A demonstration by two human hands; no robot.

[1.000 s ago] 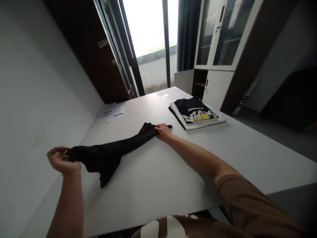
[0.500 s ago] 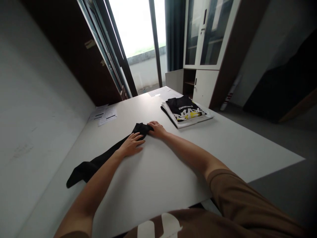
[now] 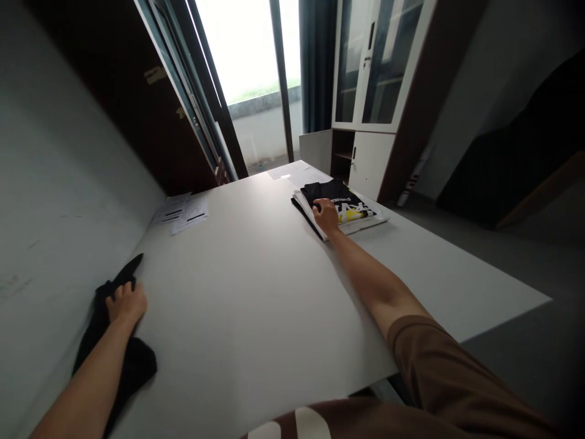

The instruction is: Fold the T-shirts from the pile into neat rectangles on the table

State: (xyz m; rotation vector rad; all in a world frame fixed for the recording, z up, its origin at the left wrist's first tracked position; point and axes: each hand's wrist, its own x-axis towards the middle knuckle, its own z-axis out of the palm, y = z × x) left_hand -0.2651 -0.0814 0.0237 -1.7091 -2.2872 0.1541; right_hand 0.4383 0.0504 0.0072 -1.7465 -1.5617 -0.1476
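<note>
My left hand (image 3: 127, 303) is at the table's left side, its fingers curled into a crumpled black cloth garment (image 3: 134, 364). That garment lies beside the wall, and my forearm covers part of it. On the right, my right hand (image 3: 325, 216) reaches over the left side of a stack of folded shirts. Its fingers are bent and a little apart, touching or just above the top black shirt (image 3: 336, 190), which bears white lettering and a yellow print. White and black folded cloth (image 3: 308, 216) shows beneath that shirt.
The white table (image 3: 228, 292) meets a wall (image 3: 59, 231) on the left. Printed papers (image 3: 189, 213) lie near that wall, with more sheets (image 3: 292, 172) at the far end. Beyond stand a glass-door cabinet (image 3: 372, 152) and a window (image 3: 251, 55).
My left hand has carried the black garment left, to the wall side, where it is now bunched. My right hand has left the garment and moved right to the shirt stack.
</note>
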